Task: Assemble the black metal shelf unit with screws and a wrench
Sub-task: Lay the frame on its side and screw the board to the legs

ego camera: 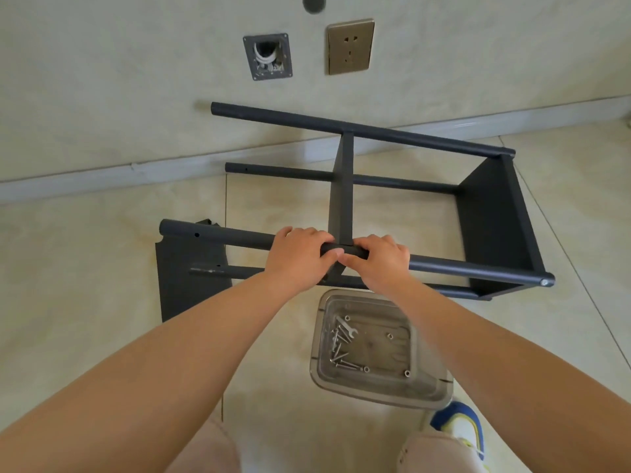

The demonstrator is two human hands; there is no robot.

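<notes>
We see a pale marbled wall [136, 80] at 12 o'clock, carrying a bronze socket plate [350, 46] and, just beside it at 11 o'clock, an open junction box [267, 56]. A grey skirting board [102, 177] meets the glossy beige tiled floor [85, 274].

Shelf unit [345, 186]: metal, coated in a matt black finish; 4 smooth round tubes and flat sheet panels. Loose panel [191, 285]: the same matt black sheet metal, with a scuffed patch on the tube lying over it. Tray [426, 387]: clear, slightly clouded plastic, smooth walls. Screws [338, 353] and wrench [346, 331]: bright bare metal, glossy. Floor [102, 268]: polished cream tiles, faintly reflective. Socket plate [350, 46]: brushed bronze-toned finish. Wall [102, 80]: smooth, pale, low sheen.
</notes>
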